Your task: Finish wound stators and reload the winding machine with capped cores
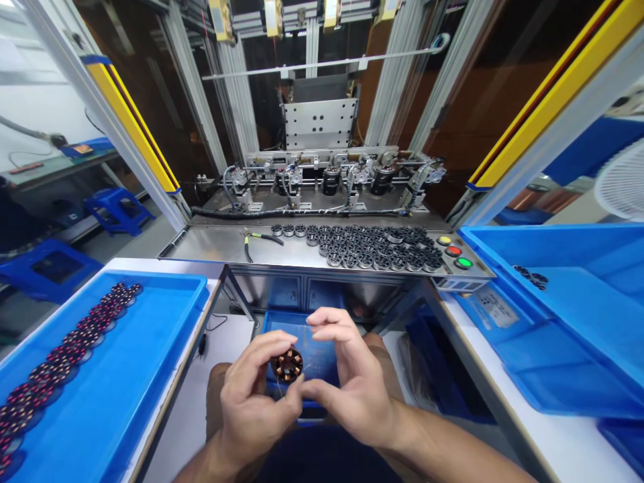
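Note:
My left hand (256, 392) is closed round a small motor stator (288, 365), a dark ring with copper coils, its face turned up toward me. A thin wire end hangs from the ring's lower edge, by my left thumb. My right hand (349, 376) is beside it with fingers curved and well apart from the thumb. The right thumb tip comes up to the left thumb near the ring; whether it touches the wire I cannot tell. Below both hands lies a blue bin (322, 355) between my knees.
On the steel bench stand several bare stator cores (372, 247) and green-handled pliers (261, 237). Behind is a winding machine (329, 180). Coloured push buttons (453, 251) are at the bench's right end. A left blue tray (151, 349) holds rows of wound stators (65, 359); another blue bin (578, 322) is right.

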{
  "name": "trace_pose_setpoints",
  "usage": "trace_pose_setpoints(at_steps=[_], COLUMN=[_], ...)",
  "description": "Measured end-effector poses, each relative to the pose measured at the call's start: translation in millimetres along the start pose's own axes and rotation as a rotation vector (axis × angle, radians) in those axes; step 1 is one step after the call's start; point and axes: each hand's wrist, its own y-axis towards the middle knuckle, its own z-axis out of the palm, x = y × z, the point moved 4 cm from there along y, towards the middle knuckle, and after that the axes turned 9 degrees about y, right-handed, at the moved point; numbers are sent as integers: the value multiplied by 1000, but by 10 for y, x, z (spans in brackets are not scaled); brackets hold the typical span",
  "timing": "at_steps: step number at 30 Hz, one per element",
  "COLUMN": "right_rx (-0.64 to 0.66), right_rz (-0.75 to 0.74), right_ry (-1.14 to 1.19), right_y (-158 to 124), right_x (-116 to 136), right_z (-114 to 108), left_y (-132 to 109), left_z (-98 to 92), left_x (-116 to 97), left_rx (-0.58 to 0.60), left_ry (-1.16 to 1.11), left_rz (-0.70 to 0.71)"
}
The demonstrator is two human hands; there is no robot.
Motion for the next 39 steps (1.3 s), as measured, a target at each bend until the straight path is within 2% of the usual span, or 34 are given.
trace_pose_setpoints(at_steps=[3, 6, 11, 14, 17, 20, 28, 33, 39], right_rx=[45, -48, -87, -43, 14, 6, 31, -11, 140], right_rz=[-37, 59, 199, 242, 261, 222, 206, 122, -102], right_ry=[-70, -27, 175, 310, 279, 212, 212, 91, 12], right_y=[46, 64, 24, -10, -22, -3, 32, 16, 14], right_x=[63, 36, -62, -88, -83, -61, -14, 99, 167], right_z=[21, 18, 31, 42, 56, 46, 54, 0, -27], left_y=[-4, -7, 5, 32, 57, 69, 58, 54, 99], left_z=[-12, -13, -32, -53, -63, -52, -49, -50, -7], left_x=[-26, -46, -1, 19, 2, -27, -21, -51, -82], left_rx=[13, 19, -6, -11, -7, 21, 76, 58, 99], left_ry=[36, 8, -68, -102, -109, -102, -119, -64, -277], left_rz=[42, 59, -15, -52, -55, -39, -2, 29, -118])
